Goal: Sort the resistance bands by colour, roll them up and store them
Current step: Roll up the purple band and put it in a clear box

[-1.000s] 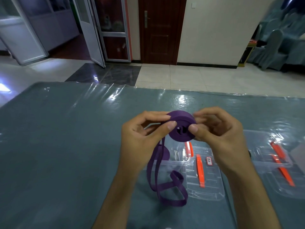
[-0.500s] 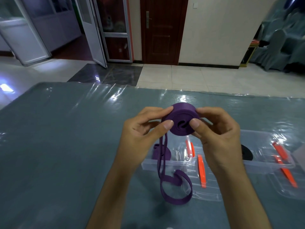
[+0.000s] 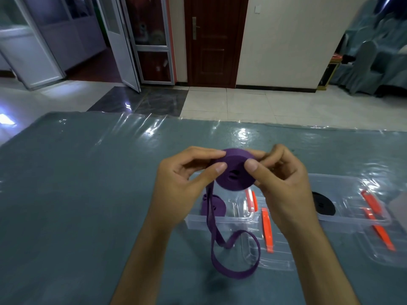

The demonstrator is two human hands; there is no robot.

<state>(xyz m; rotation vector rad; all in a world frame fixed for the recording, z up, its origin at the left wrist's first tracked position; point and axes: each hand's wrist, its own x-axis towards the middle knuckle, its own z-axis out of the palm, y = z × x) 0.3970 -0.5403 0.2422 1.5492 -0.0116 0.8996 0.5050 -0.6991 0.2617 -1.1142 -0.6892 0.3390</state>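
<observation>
A purple resistance band is partly wound into a roll (image 3: 235, 172) held above the table. My left hand (image 3: 182, 183) pinches the roll's left side between thumb and forefinger; my right hand (image 3: 279, 179) pinches its right side. The band's loose tail (image 3: 231, 258) hangs down and loops onto the table. A rolled purple band (image 3: 217, 209) lies in the left compartment of a clear plastic box (image 3: 198, 221). A rolled black band (image 3: 323, 204) lies in a compartment to the right, partly hidden by my right hand.
A clear lid (image 3: 273, 256) with orange clips (image 3: 267, 232) lies in front of the box. Another clear lid with orange clips (image 3: 378, 230) sits at the right. The table (image 3: 77, 194) has a grey-blue cloth under shiny plastic film.
The roll has grown as more of the band was wound on, and the hanging tail has shortened. Both hands shifted their pinch around the roll.
</observation>
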